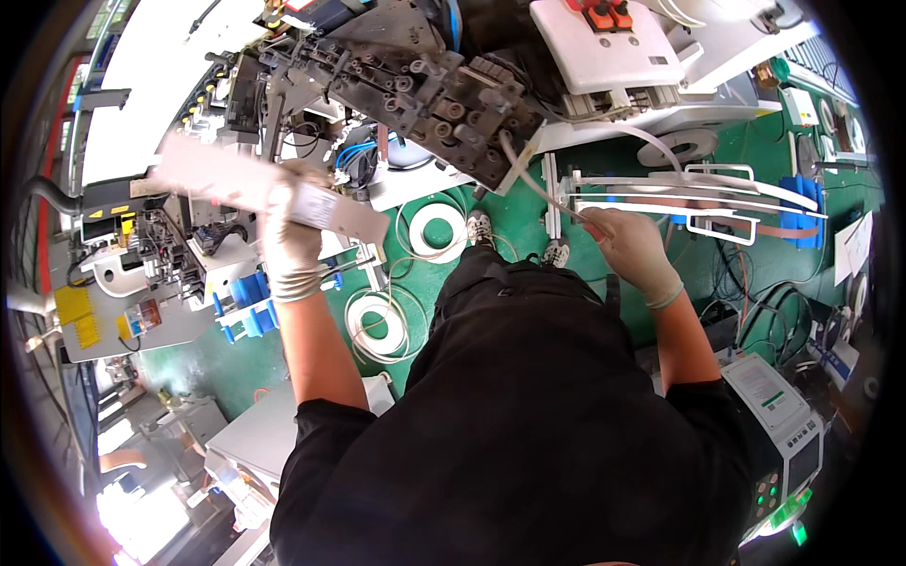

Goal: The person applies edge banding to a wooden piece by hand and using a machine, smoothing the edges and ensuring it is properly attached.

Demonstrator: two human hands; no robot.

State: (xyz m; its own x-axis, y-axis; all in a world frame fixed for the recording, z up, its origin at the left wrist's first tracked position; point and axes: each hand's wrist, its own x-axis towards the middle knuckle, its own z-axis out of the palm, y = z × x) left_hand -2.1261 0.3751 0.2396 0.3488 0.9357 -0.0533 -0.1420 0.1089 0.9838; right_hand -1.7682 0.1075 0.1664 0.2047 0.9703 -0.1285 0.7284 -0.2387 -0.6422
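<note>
My left hand (pixel 294 241), in a pale glove, is closed around a long, flat, light-brown cardboard piece (pixel 212 177) with a white label near its lower end. The cardboard is blurred along its far end and held up in front of the machinery on the left. On the right, my gloved right hand (pixel 634 247) pinches a thin pale strip (pixel 540 189) between thumb and fingers. That strip runs up to the end of a dark metal machine head (pixel 444 113) with many bolts. White wire guides (pixel 727 203) stand just beyond my right hand.
Coils of white tubing (pixel 438 232) lie on the green floor (pixel 226 368) around my feet. A grey-white control unit (pixel 774 415) stands at lower right. To the left are a bench with small machines (pixel 170 245) and a blue holder (pixel 247 300). A white cover (pixel 604 57) sits far right.
</note>
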